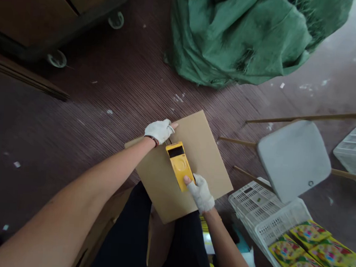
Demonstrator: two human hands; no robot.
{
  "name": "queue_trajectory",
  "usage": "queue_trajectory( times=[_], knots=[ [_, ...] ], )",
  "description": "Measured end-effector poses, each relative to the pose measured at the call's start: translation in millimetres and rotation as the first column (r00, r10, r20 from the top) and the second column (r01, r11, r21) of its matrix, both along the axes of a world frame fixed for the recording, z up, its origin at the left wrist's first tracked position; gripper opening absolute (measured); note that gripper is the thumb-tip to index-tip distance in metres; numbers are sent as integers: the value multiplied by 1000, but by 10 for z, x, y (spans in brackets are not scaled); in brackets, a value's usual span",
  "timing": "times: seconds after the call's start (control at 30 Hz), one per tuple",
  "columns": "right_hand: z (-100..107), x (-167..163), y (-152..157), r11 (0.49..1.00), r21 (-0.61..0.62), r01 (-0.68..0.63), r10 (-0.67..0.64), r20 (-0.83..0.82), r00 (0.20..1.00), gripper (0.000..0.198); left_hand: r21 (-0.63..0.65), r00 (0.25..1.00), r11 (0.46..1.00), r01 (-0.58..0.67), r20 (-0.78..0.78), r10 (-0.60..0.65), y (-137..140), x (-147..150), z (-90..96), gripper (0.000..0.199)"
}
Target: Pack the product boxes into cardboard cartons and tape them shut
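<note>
A brown cardboard box lies before my legs, its flat top turned at an angle. My right hand, in a white fingerless glove, grips the near end of a flat yellow case. The case has a dark window at its far end and a round raised mark; its exact kind is unclear. My left hand, gloved the same way, is at the box's far edge with its fingers curled, just beyond the case's dark end. A dark gap shows in the cardboard between that hand and the case.
A large green cloth sack stands ahead. A wheeled dolly carries boxes at upper left. To the right are a grey stool with wooden legs and white plastic crates, one holding several colourful yellow packs. Paper scraps dot the floor.
</note>
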State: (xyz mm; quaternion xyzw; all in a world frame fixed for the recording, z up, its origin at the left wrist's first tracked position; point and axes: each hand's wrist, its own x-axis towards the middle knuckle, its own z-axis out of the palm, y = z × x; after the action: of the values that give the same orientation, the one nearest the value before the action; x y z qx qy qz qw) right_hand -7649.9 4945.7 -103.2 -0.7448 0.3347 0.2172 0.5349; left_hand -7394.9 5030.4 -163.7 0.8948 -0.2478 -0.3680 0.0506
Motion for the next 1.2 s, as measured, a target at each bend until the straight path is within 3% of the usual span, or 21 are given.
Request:
queue_trajectory(
  times=[0.17,0.27,0.37,0.47,0.53,0.67,0.87,1.1,1.2],
  knots=[
    [2,-627,6,992,-120,-41,44,16,999,60,35,998,997,-63,34,62,-46,123,-31,70],
    [-42,-734,34,989,-142,-40,46,39,998,61,2,980,996,-89,177,87,-28,119,8,64],
    [-89,-709,36,983,-182,-27,39,60,997,60,-126,942,986,106,329,-59,37,-118,56,61],
    [-103,-712,20,981,-191,-32,41,45,998,60,-150,885,923,353,375,-277,123,-426,35,68],
    [-81,-759,17,978,-200,-57,66,39,997,59,-97,848,905,415,402,-345,162,-545,-8,72],
    [16,-1023,37,958,-271,-93,115,67,991,54,-34,822,906,423,435,-367,164,-550,-44,72],
    [90,-2020,40,963,-261,-67,85,60,995,47,-36,819,905,423,443,-366,131,-509,-24,73],
    [-30,-3521,-19,995,-98,-8,7,-6,1000,44,-164,817,880,447,476,-326,130,-492,-124,88],
    [-120,-3777,27,992,-128,-2,-7,-71,997,45,-128,814,889,441,474,-335,123,-462,-134,96]
  ],
)
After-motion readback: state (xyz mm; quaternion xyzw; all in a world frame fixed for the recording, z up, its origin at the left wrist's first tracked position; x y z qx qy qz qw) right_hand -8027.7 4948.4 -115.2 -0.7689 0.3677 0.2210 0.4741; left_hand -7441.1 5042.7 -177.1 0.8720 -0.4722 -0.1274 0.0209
